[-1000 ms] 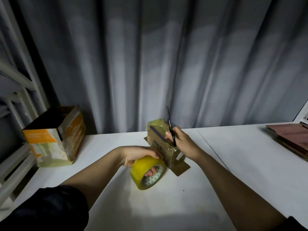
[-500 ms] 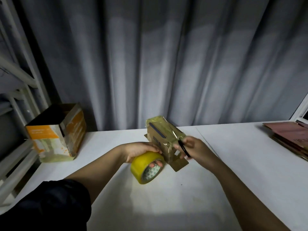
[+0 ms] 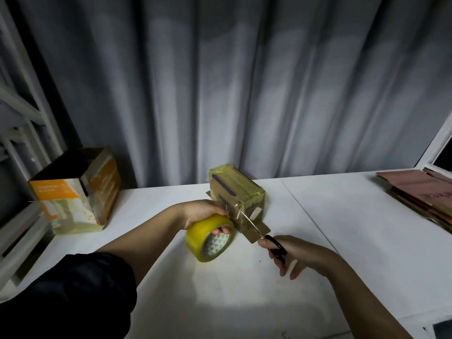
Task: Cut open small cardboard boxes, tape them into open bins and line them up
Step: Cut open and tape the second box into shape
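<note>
- Between the hands, on the counter [image 3: 318, 216]: taped box [image 3: 236, 192].
- Left hand [image 3: 204, 212] grips tape roll [image 3: 209, 237], fingers through its core.
- Right hand [image 3: 291, 253] holds scissors [image 3: 265, 237], blade tips at the box's near end.

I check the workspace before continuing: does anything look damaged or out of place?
Nothing looks spilled or broken. The orange box at the table's left end looks crumpled and stained, and a cardboard flap juts from the taped box.
</note>
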